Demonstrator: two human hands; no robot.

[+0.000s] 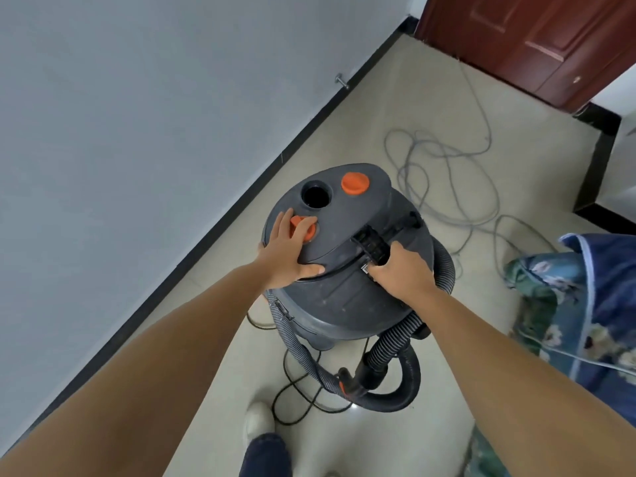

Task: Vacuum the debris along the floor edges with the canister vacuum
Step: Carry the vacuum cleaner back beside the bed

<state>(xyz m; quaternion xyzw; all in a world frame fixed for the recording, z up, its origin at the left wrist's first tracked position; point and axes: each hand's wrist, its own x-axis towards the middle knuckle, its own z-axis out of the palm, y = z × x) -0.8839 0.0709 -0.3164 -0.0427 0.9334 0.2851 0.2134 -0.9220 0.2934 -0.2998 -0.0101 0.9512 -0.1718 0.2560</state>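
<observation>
A: Two bare hands are resting on the canister vacuum (344, 266), which is standing at the centre of the frame on the glossy, pale tiled floor (395, 108). What is the left hand (289, 251) doing?

B: It is lying flat on the smooth, dark grey domed lid, fingers spread and relaxed, touching a round orange knob (304, 228). It is not curling round anything.

A: And the right hand (401, 270)?

B: Its fingers are wrapping round the ribbed black handle (373, 244) on the lid, gripping it firmly.

A: What else is showing on the lid?

B: A round open port (316, 194) and a second orange cap (355, 183), both sitting toward the upper part of the lid.

A: Around the base?

B: A corrugated black hose (392, 342) is looping at the lower right of the body, and a thin grey cable (447, 173) is lying in loose coils above and right of it. A black skirting strip (206, 232) is running diagonally beside the matte white wall (120, 115). A floral blue cloth (585, 304) is bunching at the right edge, and a panelled reddish door (533, 39) is filling the upper right.
</observation>
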